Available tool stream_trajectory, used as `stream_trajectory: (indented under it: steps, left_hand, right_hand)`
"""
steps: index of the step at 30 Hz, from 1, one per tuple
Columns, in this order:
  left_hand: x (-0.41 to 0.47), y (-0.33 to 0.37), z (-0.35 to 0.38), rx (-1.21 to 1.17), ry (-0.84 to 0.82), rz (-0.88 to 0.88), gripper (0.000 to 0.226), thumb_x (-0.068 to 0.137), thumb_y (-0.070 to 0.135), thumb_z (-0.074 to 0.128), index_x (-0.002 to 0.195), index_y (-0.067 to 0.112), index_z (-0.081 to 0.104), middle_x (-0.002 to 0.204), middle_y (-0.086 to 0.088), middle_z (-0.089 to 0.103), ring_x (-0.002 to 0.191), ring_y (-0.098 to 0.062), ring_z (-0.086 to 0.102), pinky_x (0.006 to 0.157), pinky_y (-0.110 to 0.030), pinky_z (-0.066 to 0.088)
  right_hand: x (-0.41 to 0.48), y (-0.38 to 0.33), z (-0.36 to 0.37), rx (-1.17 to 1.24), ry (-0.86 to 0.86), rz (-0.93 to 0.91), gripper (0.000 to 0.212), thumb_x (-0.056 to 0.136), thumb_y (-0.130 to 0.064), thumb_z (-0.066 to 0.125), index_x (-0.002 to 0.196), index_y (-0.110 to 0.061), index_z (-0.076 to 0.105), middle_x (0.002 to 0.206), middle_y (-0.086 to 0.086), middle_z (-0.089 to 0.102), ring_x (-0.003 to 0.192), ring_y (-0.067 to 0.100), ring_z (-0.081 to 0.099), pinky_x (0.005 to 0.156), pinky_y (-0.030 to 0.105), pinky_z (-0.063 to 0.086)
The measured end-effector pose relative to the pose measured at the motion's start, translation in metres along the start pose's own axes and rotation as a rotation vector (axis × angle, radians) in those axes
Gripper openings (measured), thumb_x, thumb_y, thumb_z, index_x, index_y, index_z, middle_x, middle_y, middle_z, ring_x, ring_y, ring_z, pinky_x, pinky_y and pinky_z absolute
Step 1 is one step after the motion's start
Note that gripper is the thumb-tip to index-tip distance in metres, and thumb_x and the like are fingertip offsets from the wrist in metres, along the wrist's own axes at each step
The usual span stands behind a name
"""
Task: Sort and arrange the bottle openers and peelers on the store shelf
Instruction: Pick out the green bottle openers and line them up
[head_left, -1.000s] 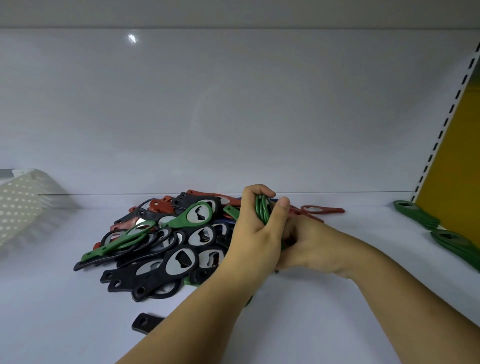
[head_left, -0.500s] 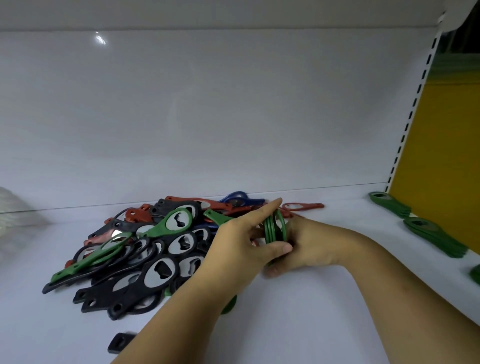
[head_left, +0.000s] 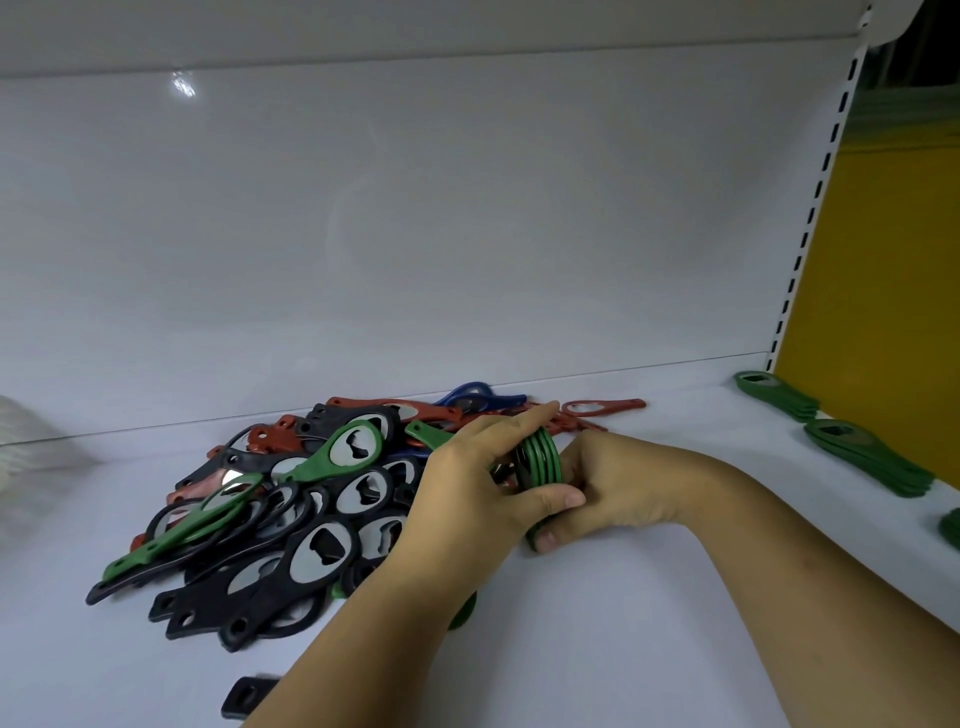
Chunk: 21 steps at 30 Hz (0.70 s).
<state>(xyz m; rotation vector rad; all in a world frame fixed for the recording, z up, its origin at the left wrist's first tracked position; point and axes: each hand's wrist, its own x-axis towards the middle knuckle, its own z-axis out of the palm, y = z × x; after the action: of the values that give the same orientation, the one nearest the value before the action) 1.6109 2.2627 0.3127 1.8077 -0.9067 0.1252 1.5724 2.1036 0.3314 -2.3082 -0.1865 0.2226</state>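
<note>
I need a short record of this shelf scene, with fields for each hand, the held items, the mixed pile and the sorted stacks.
left hand: grips the green bundle, thumb across its front
right hand: grips the same bundle from the right
green bundle: several green openers pressed together, held on edge
mixed pile: black, green, red and blue openers, left of the hands on the shelf
sorted stacks: green openers only, far right by the yellow panel

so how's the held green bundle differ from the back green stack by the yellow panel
The bundle of green plastic bottle openers stands on edge, gripped by the left hand and right hand; the green opener stack lies flat, untouched. The bundle is beside the mixed pile, the stack far right. Both are green.
</note>
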Motion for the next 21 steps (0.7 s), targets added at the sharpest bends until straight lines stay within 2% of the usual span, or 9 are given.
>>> stream_trajectory:
  steps: [2, 3, 6, 10, 14, 17, 19, 21]
  left_hand:
    - [0.0, -0.001, 0.0, -0.003, -0.006, -0.004, 0.066, 0.064, 0.021, 0.085, 0.119, 0.044, 0.058, 0.113, 0.018, 0.06, 0.105, 0.009, 0.053, 0.085, -0.01, 0.047]
    - [0.0, -0.001, 0.0, -0.008, -0.01, -0.01, 0.065, 0.065, 0.02, 0.085, 0.119, 0.044, 0.058, 0.113, 0.016, 0.062, 0.105, 0.007, 0.055, 0.084, -0.009, 0.047]
    - [0.0, 0.001, -0.001, -0.034, -0.035, -0.028, 0.058, 0.067, 0.018, 0.084, 0.111, 0.048, 0.059, 0.102, 0.01, 0.068, 0.095, 0.0, 0.063, 0.082, -0.012, 0.05]
    - [0.001, 0.004, -0.005, -0.139, -0.044, -0.071, 0.046, 0.069, 0.011, 0.082, 0.097, 0.043, 0.064, 0.085, 0.002, 0.071, 0.079, -0.012, 0.068, 0.078, -0.025, 0.057]
    - [0.005, 0.007, -0.012, -0.437, 0.056, -0.2, 0.032, 0.071, 0.01, 0.076, 0.094, 0.03, 0.068, 0.082, -0.008, 0.067, 0.076, -0.019, 0.065, 0.075, -0.038, 0.059]
    - [0.006, 0.006, -0.016, -0.568, 0.111, -0.26, 0.041, 0.06, 0.024, 0.075, 0.1, 0.026, 0.068, 0.083, -0.006, 0.068, 0.083, -0.024, 0.068, 0.078, -0.047, 0.058]
    - [0.006, 0.006, -0.017, -0.584, 0.112, -0.273, 0.046, 0.058, 0.025, 0.074, 0.104, 0.024, 0.068, 0.082, -0.005, 0.067, 0.083, -0.025, 0.068, 0.078, -0.049, 0.058]
    - [0.005, 0.006, -0.017, -0.601, 0.113, -0.273, 0.046, 0.06, 0.023, 0.074, 0.105, 0.023, 0.067, 0.081, -0.004, 0.068, 0.083, -0.023, 0.069, 0.079, -0.048, 0.058]
  right_hand:
    - [0.0, -0.001, 0.001, -0.014, -0.009, 0.013, 0.023, 0.073, -0.032, 0.08, 0.055, -0.029, 0.066, 0.059, -0.001, 0.05, 0.061, 0.012, 0.044, 0.061, 0.028, 0.032]
    - [0.0, -0.001, 0.001, -0.018, -0.009, 0.024, 0.026, 0.073, -0.032, 0.08, 0.053, -0.028, 0.064, 0.057, -0.001, 0.047, 0.059, 0.012, 0.042, 0.059, 0.027, 0.031]
    - [0.001, -0.002, 0.002, -0.018, -0.017, 0.04, 0.035, 0.076, -0.027, 0.078, 0.046, -0.033, 0.061, 0.046, -0.014, 0.045, 0.048, 0.002, 0.039, 0.05, 0.016, 0.03]
    - [-0.001, -0.004, 0.0, 0.013, -0.059, 0.06, 0.014, 0.075, -0.029, 0.078, 0.065, -0.024, 0.07, 0.058, -0.013, 0.059, 0.06, 0.002, 0.052, 0.06, 0.018, 0.04]
    - [-0.003, -0.007, -0.007, 0.156, -0.057, 0.043, 0.011, 0.078, -0.022, 0.075, 0.068, -0.02, 0.073, 0.058, -0.008, 0.056, 0.054, 0.004, 0.048, 0.049, 0.018, 0.039]
    - [-0.003, -0.008, -0.006, 0.219, -0.026, 0.038, 0.023, 0.08, -0.019, 0.073, 0.058, -0.026, 0.074, 0.052, -0.01, 0.049, 0.05, 0.006, 0.038, 0.045, 0.017, 0.031]
    - [-0.003, -0.007, -0.005, 0.224, -0.005, 0.042, 0.025, 0.08, -0.019, 0.073, 0.055, -0.025, 0.073, 0.05, -0.008, 0.047, 0.051, 0.008, 0.034, 0.045, 0.018, 0.027]
    - [-0.002, -0.009, -0.003, 0.207, 0.016, 0.051, 0.016, 0.076, -0.025, 0.078, 0.061, -0.021, 0.074, 0.058, 0.005, 0.045, 0.053, 0.011, 0.032, 0.045, 0.02, 0.026]
